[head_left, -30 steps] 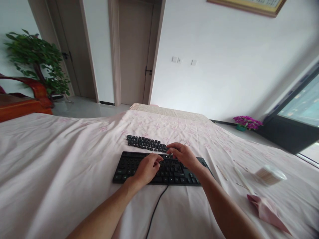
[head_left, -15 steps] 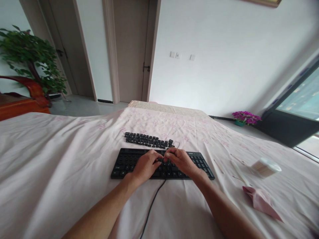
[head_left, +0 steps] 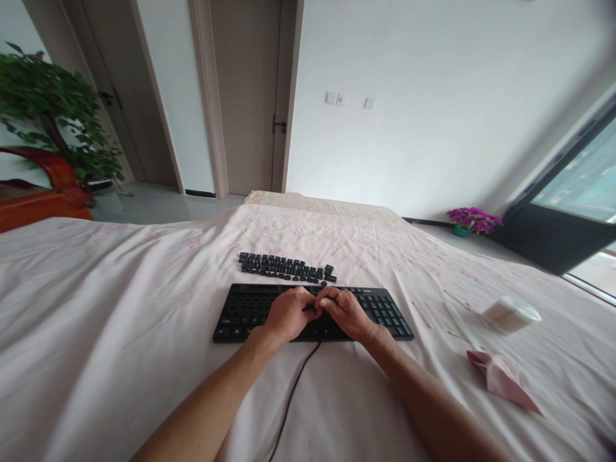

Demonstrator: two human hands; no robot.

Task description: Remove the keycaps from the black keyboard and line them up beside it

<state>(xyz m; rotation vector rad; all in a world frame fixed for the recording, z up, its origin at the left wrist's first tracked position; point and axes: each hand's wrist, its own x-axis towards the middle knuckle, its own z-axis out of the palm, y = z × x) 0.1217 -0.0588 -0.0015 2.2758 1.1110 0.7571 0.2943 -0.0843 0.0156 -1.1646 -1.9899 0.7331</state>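
A black keyboard (head_left: 240,314) lies on the pink bed sheet (head_left: 120,308), its cable (head_left: 293,391) running toward me. My left hand (head_left: 287,316) and my right hand (head_left: 345,313) rest together on the middle of the keyboard. Their fingers are curled and the fingertips meet. Whatever may be pinched between them is hidden. Just beyond the keyboard lie rows of loose black keycaps (head_left: 282,266), with a thin wire keycap puller (head_left: 338,282) at their right end.
To the right on the sheet are a round tub of cotton swabs (head_left: 511,314), several thin sticks (head_left: 457,317) and a folded pink cloth (head_left: 503,380). A potted plant (head_left: 52,109), wooden furniture (head_left: 33,199) and doors (head_left: 245,96) stand beyond the bed.
My right hand pulled back from the keycap rows to the middle of the keyboard and met my left hand. The view tilted slightly down.
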